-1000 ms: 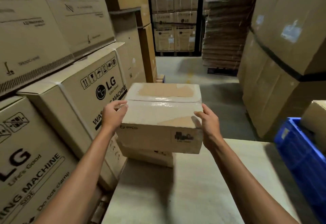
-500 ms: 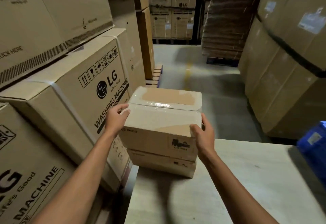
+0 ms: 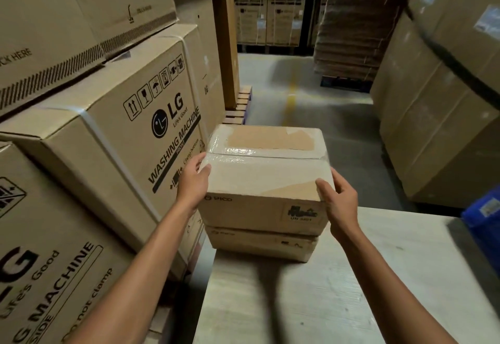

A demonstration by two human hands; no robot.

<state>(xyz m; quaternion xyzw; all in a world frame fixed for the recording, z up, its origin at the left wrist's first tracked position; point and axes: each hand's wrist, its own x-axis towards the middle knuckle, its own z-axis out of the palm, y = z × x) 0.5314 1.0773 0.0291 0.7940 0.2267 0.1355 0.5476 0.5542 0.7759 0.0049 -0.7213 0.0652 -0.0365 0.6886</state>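
Observation:
A taped cardboard box (image 3: 265, 178) marked PICO sits on top of a second, flatter cardboard box (image 3: 259, 243) at the far left corner of a pale wooden table (image 3: 338, 289). My left hand (image 3: 193, 181) grips the top box's left side, thumb over its upper edge. On the right front corner my right hand (image 3: 336, 200) holds the same box, thumb on top and fingers round the side. The top box looks set down on the lower one, edges nearly aligned.
Large LG washing machine cartons (image 3: 121, 132) are stacked close on the left, touching distance from the boxes. Tall wrapped cartons (image 3: 438, 100) stand at the right. A blue crate (image 3: 484, 224) sits at the table's right edge. Beyond lies a concrete aisle (image 3: 311, 105) with a pallet (image 3: 238, 111).
Both hands have lowered the top box onto the flatter box. The view has shifted left and down, so the blue crate has slid toward the right edge.

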